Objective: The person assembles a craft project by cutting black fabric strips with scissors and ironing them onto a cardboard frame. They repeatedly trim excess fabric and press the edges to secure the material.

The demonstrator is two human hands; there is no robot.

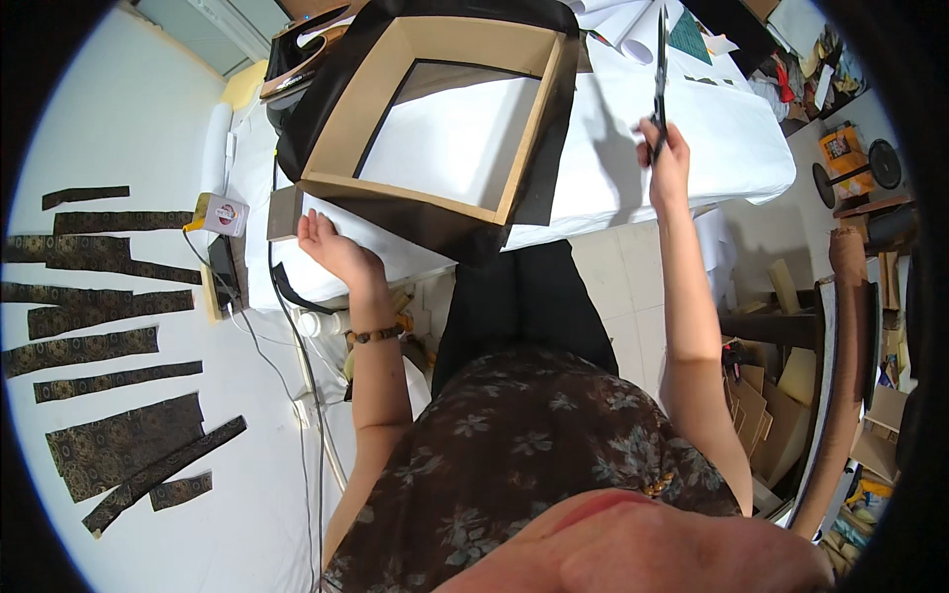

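A pale wooden box frame [425,195] with open middle lies on the white-covered table, on a sheet of black material [542,188] that spreads out past its sides. My left hand [341,249] is just off the frame's near left corner, palm turned up, fingers apart and holding nothing. Close to its fingertips sits a grey-brown block [285,213]. To the right of the frame, my right hand [668,166] is closed round the handles of large dark scissors [660,84]. Their blades point away from me, raised over the tabletop.
Dark devices with a cable [297,59] stand at the far left of the table. Paper rolls [623,35] and a green mat [689,38] lie at the back. Patterned fabric strips [124,445] hang on the left wall. Cardboard pieces [771,425] and a dumbbell [855,176] are on the right.
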